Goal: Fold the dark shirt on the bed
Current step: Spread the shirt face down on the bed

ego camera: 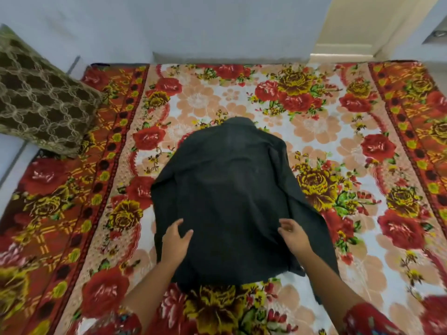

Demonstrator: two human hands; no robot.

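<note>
Your flowered bed [362, 112] runs up to the wall [193, 27] at 12 o'clock, and wide stretches of it show at 3 and 9 o'clock of the dark shirt [232, 189]. A brown patterned pillow [41, 97] sits in the 10 o'clock corner. The dark shirt lies spread mid-bed, with its collar toward 12 and its hem toward 6. Your left hand [175, 240] is over its 7 o'clock part and your right hand [294, 235] over its 5 o'clock part. The hands are apart, fingers loose, gripping nothing. Whether the palms touch the cloth cannot be told.
</note>
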